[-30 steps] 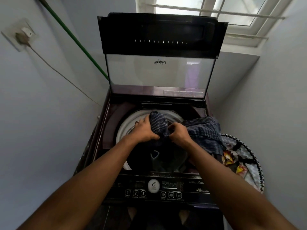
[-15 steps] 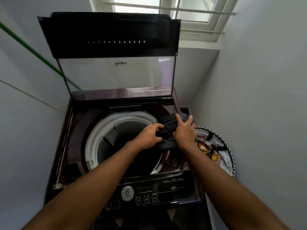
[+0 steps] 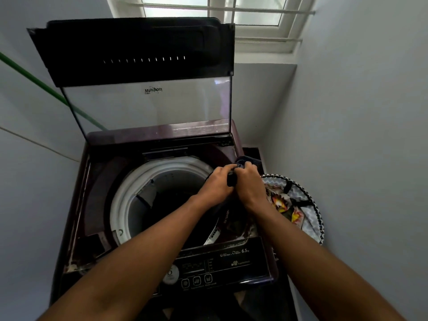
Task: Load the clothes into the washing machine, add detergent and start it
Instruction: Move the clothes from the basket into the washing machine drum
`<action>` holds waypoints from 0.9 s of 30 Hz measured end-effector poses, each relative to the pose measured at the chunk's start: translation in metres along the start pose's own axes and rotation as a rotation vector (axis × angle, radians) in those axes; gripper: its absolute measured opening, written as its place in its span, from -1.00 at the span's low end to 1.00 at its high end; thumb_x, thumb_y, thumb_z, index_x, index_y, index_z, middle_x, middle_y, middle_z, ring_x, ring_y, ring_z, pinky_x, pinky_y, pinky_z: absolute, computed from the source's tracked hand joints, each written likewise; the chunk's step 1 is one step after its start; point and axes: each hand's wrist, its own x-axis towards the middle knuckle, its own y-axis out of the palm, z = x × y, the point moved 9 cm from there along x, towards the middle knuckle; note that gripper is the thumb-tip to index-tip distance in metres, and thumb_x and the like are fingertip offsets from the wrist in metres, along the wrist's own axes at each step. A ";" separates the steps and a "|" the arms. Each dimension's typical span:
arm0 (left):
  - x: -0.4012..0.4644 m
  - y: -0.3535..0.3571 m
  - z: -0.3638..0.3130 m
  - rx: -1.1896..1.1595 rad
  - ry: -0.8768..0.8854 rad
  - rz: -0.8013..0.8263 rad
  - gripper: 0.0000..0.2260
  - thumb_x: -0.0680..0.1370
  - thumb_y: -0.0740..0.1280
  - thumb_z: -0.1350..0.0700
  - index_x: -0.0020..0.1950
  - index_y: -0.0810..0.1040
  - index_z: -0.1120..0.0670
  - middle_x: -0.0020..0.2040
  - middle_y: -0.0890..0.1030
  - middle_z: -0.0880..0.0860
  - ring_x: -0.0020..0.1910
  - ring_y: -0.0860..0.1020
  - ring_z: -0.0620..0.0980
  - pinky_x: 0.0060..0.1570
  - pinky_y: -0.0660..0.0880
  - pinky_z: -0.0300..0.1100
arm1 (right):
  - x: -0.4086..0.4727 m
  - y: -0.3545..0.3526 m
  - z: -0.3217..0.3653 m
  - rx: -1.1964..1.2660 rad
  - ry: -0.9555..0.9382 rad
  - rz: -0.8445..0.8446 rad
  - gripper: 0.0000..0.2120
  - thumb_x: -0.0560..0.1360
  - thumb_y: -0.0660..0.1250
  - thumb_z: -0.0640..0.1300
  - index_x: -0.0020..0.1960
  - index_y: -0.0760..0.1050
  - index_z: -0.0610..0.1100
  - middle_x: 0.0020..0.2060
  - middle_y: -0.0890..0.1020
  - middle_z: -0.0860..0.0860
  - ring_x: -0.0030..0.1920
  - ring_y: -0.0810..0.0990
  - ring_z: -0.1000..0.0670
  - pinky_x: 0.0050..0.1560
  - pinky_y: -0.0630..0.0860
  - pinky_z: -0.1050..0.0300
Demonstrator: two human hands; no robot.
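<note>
A: What's the tally here?
B: 1 washing machine (image 3: 92,205); 1 lid (image 3: 139,52), raised; 1 drum (image 3: 139,193), with a white rim.
A: And hands?
B: 2; 1 left hand (image 3: 216,184), 1 right hand (image 3: 249,184); both grip 1 dark garment (image 3: 251,161) between them.
A: Anything beside the machine?
B: 1 laundry basket (image 3: 312,205) with patterned clothes in it; how many I cannot tell.
A: On the front panel?
B: 1 round dial (image 3: 171,275); 3 buttons (image 3: 196,281) in a row that I can see; 1 window (image 3: 231,12) above.
</note>
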 end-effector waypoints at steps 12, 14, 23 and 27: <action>-0.035 -0.084 0.048 -0.044 -0.094 -0.222 -0.59 0.43 0.47 0.11 0.24 0.47 -0.09 0.12 0.64 -0.02 0.08 0.61 -0.04 0.06 0.57 -0.09 | 0.008 0.008 0.092 0.366 -0.117 0.060 -0.73 0.43 0.40 -0.31 0.09 0.67 -0.11 -0.12 0.53 -0.02 -0.15 0.56 -0.01 -0.07 0.57 0.13; -0.045 -0.099 0.065 -0.037 -0.129 -0.234 -0.59 0.42 0.46 0.10 0.23 0.46 -0.10 0.09 0.64 -0.02 0.06 0.61 -0.03 0.03 0.56 -0.09 | 0.009 0.016 0.114 0.398 -0.147 0.086 -0.75 0.42 0.39 -0.34 0.04 0.68 -0.13 -0.12 0.53 -0.03 -0.15 0.56 -0.01 -0.06 0.57 0.11; -0.078 -0.133 0.119 0.032 -0.218 -0.290 -0.64 0.42 0.44 0.14 0.21 0.56 0.01 0.15 0.57 0.07 0.13 0.55 0.03 0.19 0.48 -0.05 | 0.009 0.069 0.164 0.317 -0.144 0.223 -0.84 0.38 0.37 -0.13 -0.07 0.65 -0.07 -0.17 0.66 -0.07 -0.09 0.64 -0.08 -0.14 0.49 0.13; -0.078 -0.133 0.122 0.035 -0.212 -0.266 -0.69 0.43 0.43 0.17 0.17 0.60 0.04 0.14 0.59 0.05 0.11 0.56 0.00 0.13 0.47 -0.18 | 0.012 0.080 0.163 0.294 -0.131 0.258 -0.84 0.37 0.38 -0.08 -0.12 0.65 -0.12 -0.21 0.64 -0.09 -0.13 0.64 -0.07 -0.22 0.44 0.15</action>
